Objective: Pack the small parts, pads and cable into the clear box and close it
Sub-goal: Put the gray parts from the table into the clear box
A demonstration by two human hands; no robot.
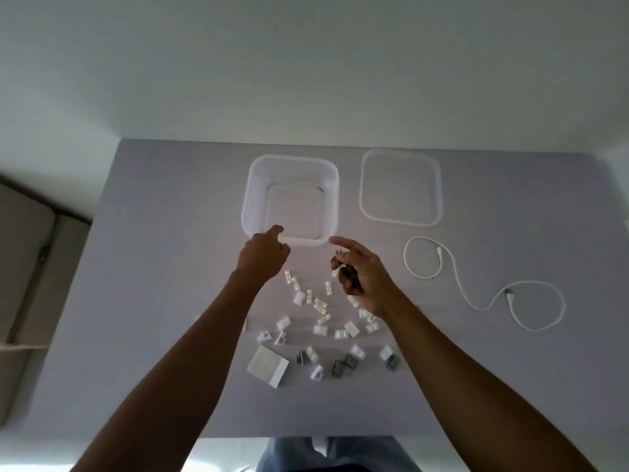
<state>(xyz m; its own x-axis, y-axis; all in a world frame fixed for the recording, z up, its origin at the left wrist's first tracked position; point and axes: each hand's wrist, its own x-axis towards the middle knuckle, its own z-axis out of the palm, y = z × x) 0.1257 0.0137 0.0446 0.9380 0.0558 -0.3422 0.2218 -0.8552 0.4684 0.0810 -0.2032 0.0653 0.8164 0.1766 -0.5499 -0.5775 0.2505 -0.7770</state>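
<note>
While the left hand (pixel 263 254) rests curled against the open, square clear plastic box (pixel 291 201) at upper centre, seemingly steadying its near rim, the right hand (pixel 362 274) beside it has its fingers (pixel 343 246) clamped on small dark grey clips (pixel 342 264), likely bound for the box.

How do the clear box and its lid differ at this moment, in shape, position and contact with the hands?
The clear box is deep with tall walls; the lid is a flat, shallow frame. The box sits left of the lid, which lies apart from it, so the box is open. The left hand reaches the box's near rim; no hand touches the lid. Both are translucent, square with rounded corners, and look empty.
</note>
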